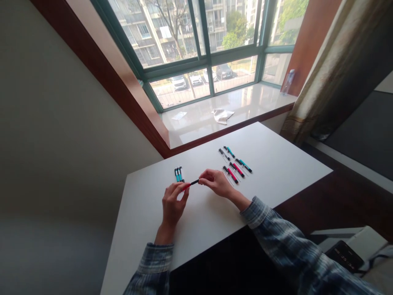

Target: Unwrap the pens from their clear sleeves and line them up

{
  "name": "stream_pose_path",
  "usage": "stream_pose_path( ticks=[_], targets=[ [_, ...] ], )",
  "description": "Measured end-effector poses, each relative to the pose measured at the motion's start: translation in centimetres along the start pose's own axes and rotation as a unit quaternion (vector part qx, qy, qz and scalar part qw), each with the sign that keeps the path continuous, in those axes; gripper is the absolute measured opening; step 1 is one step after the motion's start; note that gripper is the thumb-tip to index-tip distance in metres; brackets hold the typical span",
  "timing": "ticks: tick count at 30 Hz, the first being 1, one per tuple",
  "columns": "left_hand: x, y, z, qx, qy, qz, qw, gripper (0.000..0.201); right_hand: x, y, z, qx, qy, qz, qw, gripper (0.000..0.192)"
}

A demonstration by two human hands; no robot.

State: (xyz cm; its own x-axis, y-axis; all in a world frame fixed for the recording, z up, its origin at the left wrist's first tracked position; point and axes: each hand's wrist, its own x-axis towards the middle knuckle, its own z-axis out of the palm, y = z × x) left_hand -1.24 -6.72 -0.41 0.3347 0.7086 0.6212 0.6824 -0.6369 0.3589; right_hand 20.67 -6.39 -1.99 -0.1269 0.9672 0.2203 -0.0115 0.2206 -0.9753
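Both hands pinch one red pen [190, 184] above the bench [276, 164], left hand [172, 203] on the red end, right hand [215, 182] on the black end. A slip could drop it and roll it into the teal pens [178, 173] just beyond.

Bare hands [173, 203]; blue-grey plaid shirt sleeves [276, 233].

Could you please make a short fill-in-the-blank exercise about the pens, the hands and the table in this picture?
1. Both hands hold one pen whose body is ____.
2. Two ____ pens lie together just beyond the left hand.
3. The loose pens lie beyond the ____ hand.
4. The table top is ____.

Missing words: red; teal; right; white
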Motion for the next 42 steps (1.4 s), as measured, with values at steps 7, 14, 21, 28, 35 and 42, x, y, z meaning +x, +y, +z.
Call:
stream_pose_path(
  ticks=[7,14,21,28,35,42],
  targets=[
    [-0.05,0.04,0.11,-0.040,-0.015,-0.014,0.999,0.013,0.06,-0.14,0.15,-0.008,0.005,-0.006,1.000,0.024],
    [0.20,-0.21,0.46,-0.020,-0.008,-0.012,1.000,0.012,0.25,-0.33,-0.34,-0.014,-0.010,-0.019,1.000,0.022],
    [0.45,-0.48,0.86,-0.013,0.003,-0.002,1.000,0.013,0.46,-0.38,-0.61,-0.017,-0.013,-0.038,0.999,0.022],
    [0.45,-0.46,0.76,-0.005,0.000,0.009,1.000,0.011,0.54,-0.10,-0.34,-0.021,-0.035,-0.042,0.998,0.028],
    [0.37,-0.54,0.58,-0.001,-0.002,0.008,1.000,0.011,0.57,0.18,0.16,-0.031,-0.021,-0.053,0.998,0.020],
    [0.26,-0.59,0.61,-0.003,-0.006,-0.007,1.000,0.012,0.52,0.19,0.15,-0.034,-0.015,-0.059,0.998,0.023]
  ],
)
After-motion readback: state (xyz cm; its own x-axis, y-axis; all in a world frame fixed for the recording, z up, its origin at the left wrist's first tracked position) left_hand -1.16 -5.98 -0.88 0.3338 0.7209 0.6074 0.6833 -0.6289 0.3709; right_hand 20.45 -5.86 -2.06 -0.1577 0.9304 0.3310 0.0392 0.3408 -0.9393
